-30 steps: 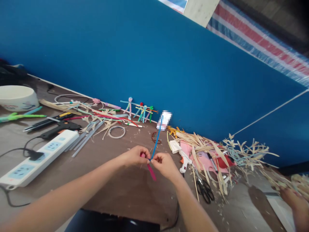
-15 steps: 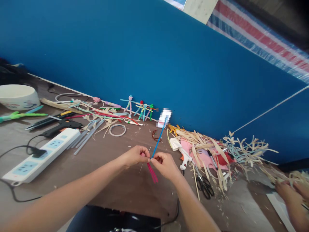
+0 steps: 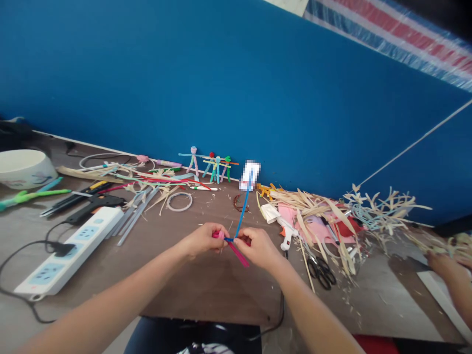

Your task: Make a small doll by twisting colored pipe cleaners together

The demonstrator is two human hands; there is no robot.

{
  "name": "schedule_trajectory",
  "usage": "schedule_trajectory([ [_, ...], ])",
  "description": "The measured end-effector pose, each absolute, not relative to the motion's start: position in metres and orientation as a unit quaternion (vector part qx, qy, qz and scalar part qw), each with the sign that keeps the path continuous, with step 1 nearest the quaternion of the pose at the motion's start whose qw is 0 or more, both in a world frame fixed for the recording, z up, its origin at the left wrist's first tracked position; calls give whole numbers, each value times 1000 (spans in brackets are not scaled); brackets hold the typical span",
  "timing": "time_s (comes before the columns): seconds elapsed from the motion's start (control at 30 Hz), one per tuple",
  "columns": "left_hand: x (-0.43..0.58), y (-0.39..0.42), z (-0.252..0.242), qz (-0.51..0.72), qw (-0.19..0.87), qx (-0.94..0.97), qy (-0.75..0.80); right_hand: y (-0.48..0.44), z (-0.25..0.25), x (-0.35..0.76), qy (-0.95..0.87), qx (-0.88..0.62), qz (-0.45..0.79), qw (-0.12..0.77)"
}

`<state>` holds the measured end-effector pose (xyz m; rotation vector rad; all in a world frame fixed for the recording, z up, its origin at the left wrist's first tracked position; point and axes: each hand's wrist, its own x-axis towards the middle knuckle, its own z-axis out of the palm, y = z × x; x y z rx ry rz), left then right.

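My left hand (image 3: 202, 242) pinches a bundle of pink pipe cleaners (image 3: 240, 256), bunched at the fingertips with straight ends trailing down to the right. My right hand (image 3: 260, 250) has its thumb and fingers closed on a blue pipe cleaner (image 3: 242, 215). A short stretch of the blue one runs sideways from the pink bunch to my right fingertips, then bends and rises toward the wall. Both hands hover low over the brown table (image 3: 199, 282), a small gap between them. My fingers hide how the two colours join.
Several small pipe-cleaner figures (image 3: 217, 168) stand along the blue wall. At left are a power strip (image 3: 79, 246), a black glue gun (image 3: 96, 206) and a white bowl (image 3: 24, 169). Right lie a white glue gun (image 3: 289, 235), scissors (image 3: 321, 271) and dried strips (image 3: 306, 206). Another person's hand (image 3: 446, 268) works far right.
My hands have drawn slightly apart. The blue pipe cleaner now shows a sideways stretch and a bend between them, and the pink ends slant more to the right. The camera view has shifted.
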<state>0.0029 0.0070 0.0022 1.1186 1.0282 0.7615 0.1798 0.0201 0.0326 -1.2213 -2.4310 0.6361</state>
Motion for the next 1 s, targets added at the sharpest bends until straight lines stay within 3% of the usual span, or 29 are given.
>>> schedule_trajectory([
  [0.3, 1, 1, 16, 294, 641, 501, 501, 17, 41, 179, -868, -413, 215, 171],
  [0.57, 4, -1, 11, 332, 603, 542, 481, 13, 44, 180, -862, -414, 228, 182],
  [0.8, 3, -8, 19, 330, 531, 610, 487, 18, 37, 180, -760, -423, 446, 212],
  [1.0, -3, -15, 29, 317, 343, 754, 463, 18, 40, 178, -624, -394, 653, 168],
])
